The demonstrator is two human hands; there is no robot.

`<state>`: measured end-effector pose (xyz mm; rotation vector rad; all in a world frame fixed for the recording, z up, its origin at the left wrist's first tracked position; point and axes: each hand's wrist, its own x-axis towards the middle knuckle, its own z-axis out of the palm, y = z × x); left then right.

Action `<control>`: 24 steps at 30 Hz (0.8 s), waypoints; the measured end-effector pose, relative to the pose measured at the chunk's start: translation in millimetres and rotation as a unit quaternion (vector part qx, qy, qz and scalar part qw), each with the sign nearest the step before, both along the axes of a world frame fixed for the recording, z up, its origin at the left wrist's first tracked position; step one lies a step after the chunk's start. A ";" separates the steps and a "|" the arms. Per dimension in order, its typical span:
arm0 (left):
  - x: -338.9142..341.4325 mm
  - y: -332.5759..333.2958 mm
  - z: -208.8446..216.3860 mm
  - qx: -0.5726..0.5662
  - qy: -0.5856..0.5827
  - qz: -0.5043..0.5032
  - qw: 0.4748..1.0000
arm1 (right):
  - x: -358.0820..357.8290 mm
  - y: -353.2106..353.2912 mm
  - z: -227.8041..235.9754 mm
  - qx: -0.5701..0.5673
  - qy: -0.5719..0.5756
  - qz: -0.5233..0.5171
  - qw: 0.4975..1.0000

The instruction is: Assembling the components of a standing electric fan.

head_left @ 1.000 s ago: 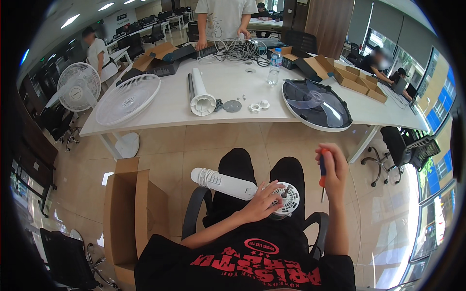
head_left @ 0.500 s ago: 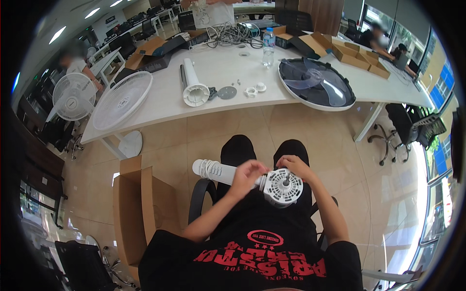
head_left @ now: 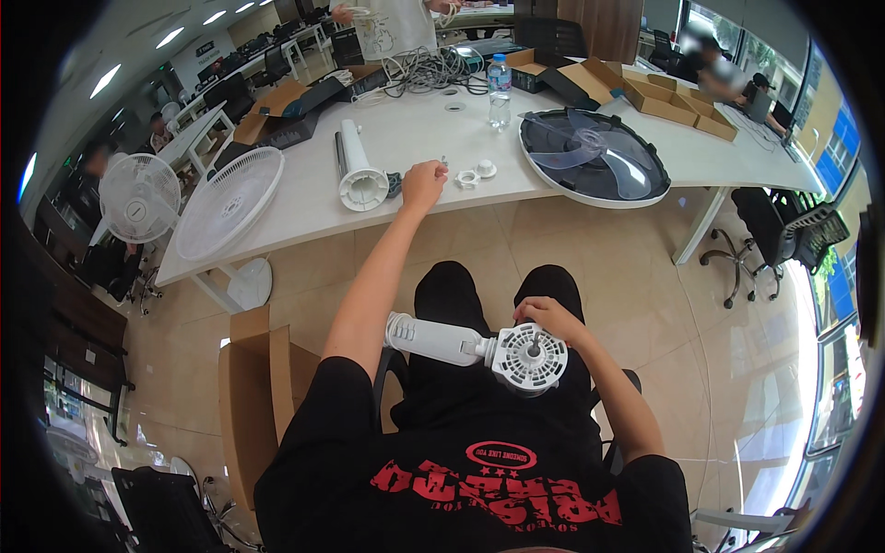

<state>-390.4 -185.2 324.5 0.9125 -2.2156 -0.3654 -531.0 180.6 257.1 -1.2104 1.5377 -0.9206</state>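
Note:
Across my lap lies a white fan motor unit [head_left: 531, 359], its round slotted housing on the right and a bare shaft at its centre. A white neck post [head_left: 441, 341] with a coiled cord around its end runs left from it. My right hand [head_left: 550, 317] grips the housing's upper edge. Stretched out over the table, my left hand [head_left: 424, 186] has its fingers closed beside several tiny metal parts [head_left: 445, 160]; whether it holds one is hidden. A white ring nut [head_left: 467, 179] and a round white cap [head_left: 486, 169] lie just right of it.
On the white table [head_left: 304, 198] are a fan grille [head_left: 230, 205], a white tubular stand [head_left: 362, 180], a water bottle [head_left: 499, 92] and a cover with clear blades [head_left: 595, 157]. Tangled cables [head_left: 433, 72] lie farther back. An open carton [head_left: 253, 405] stands left of my chair. Another person stands behind the table.
My left hand has left the motor unit and reached forward to the small parts on the table. My right hand stays on the housing, which has shifted slightly left.

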 end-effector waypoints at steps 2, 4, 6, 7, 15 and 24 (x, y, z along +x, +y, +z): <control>-16.3 -8.8 0.9 0.007 -0.017 0.007 1.000 | -2.1 2.5 -0.3 -0.001 0.005 -0.005 1.000; -25.6 -21.0 -0.9 0.014 -0.035 0.020 0.999 | -5.7 2.2 -5.7 -0.004 0.007 -0.007 1.000; -26.2 -35.3 -5.9 0.011 -0.021 0.055 0.998 | -4.6 0.8 -5.6 -0.002 0.007 -0.003 1.000; -25.4 -40.8 -7.8 0.009 -0.021 0.055 0.998 | -5.5 1.1 -5.3 -0.004 0.007 -0.003 1.000; -7.3 32.1 -10.1 0.008 0.176 -0.052 0.983 | -9.7 4.9 -6.6 -0.027 0.014 -0.018 0.999; 83.0 288.9 -24.4 0.206 0.200 -0.284 0.915 | -16.0 7.6 -13.6 -0.032 0.021 -0.015 0.999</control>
